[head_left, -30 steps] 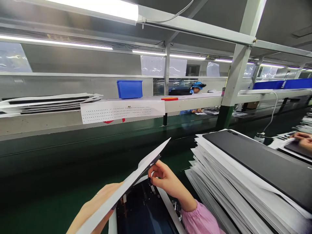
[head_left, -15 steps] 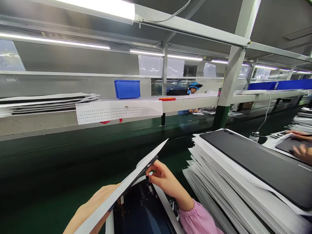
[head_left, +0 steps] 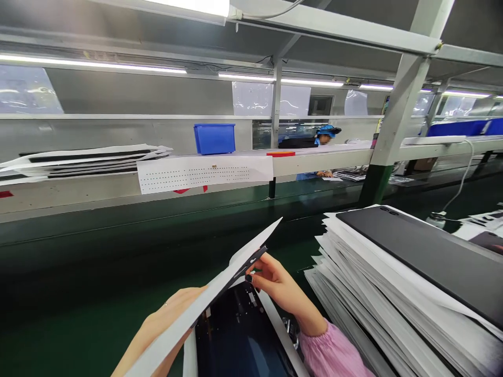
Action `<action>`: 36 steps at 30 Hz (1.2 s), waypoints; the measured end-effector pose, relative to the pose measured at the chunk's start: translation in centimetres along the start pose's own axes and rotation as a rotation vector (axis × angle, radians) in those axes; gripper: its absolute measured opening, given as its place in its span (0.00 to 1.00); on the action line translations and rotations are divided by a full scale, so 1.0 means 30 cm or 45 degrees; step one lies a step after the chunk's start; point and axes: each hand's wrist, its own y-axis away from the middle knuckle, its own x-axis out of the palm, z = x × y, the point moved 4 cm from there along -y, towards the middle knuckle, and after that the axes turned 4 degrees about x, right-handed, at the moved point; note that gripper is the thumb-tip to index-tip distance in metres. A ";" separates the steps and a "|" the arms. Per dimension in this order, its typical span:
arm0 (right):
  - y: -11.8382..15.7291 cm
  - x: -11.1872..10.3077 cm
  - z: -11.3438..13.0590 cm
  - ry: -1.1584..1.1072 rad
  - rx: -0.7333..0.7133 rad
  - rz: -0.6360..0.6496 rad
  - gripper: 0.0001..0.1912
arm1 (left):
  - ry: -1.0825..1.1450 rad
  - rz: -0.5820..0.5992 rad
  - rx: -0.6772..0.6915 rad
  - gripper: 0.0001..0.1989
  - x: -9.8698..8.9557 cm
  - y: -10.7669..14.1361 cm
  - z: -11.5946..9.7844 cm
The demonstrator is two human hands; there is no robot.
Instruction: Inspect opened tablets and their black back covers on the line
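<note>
Everything slides rightward as your view turns left.
Your left hand [head_left: 167, 317] clasps one tilted panel [head_left: 216, 289] above one dark screen [head_left: 236, 340]; your right hand [head_left: 275, 280] curls half-closed by its far end, grip unclear. One stack [head_left: 369, 283] crowds right; green surface [head_left: 98, 262] opens left, blue bin [head_left: 214, 139] beyond.

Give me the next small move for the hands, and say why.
Probably have the left hand tilt the thin white-faced panel slightly further up: it slants over the glossy black rectangular panel, and the right hand, fingers curled, works close to its far edge, where the space between the two panels looks tight.
</note>
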 end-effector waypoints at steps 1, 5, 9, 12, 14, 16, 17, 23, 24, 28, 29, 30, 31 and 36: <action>0.001 0.002 0.003 -0.017 0.002 0.019 0.12 | -0.021 0.017 0.001 0.13 0.016 -0.015 -0.028; 0.003 0.006 0.011 -0.069 0.010 0.064 0.14 | -0.074 0.066 0.029 0.12 0.047 -0.060 -0.117; 0.005 0.005 0.016 -0.082 0.002 0.073 0.14 | -0.098 0.101 0.087 0.14 0.035 -0.065 -0.145; 0.005 0.006 0.015 -0.085 0.003 0.076 0.14 | -0.143 0.106 0.158 0.18 0.025 -0.051 -0.130; 0.005 0.008 0.014 -0.083 0.005 0.082 0.14 | -0.203 0.089 0.172 0.18 0.019 -0.037 -0.109; 0.006 0.010 0.014 -0.081 0.005 0.090 0.14 | -0.261 0.053 0.164 0.17 0.014 -0.023 -0.089; 0.007 0.011 0.015 -0.079 0.004 0.094 0.14 | -0.284 0.034 0.164 0.17 0.012 -0.017 -0.083; 0.019 0.017 0.030 -0.067 0.000 0.086 0.13 | -0.262 0.035 0.144 0.17 0.022 -0.022 -0.112; 0.021 0.018 0.034 -0.066 -0.001 0.086 0.13 | -0.242 0.028 0.134 0.16 0.023 -0.029 -0.124; 0.028 0.023 0.049 -0.070 -0.008 0.085 0.14 | -0.116 0.066 0.096 0.16 0.033 -0.057 -0.159; 0.029 0.025 0.052 -0.069 -0.009 0.086 0.14 | -0.090 0.071 0.064 0.16 0.035 -0.063 -0.161; 0.031 0.026 0.055 -0.068 -0.010 0.085 0.14 | -0.073 0.066 0.028 0.15 0.035 -0.068 -0.160; 0.033 0.027 0.057 -0.066 -0.012 0.085 0.14 | -0.064 0.052 -0.002 0.15 0.035 -0.071 -0.158; 0.036 0.025 0.057 -0.074 -0.014 0.082 0.16 | -0.016 0.063 -0.005 0.18 0.034 -0.078 -0.160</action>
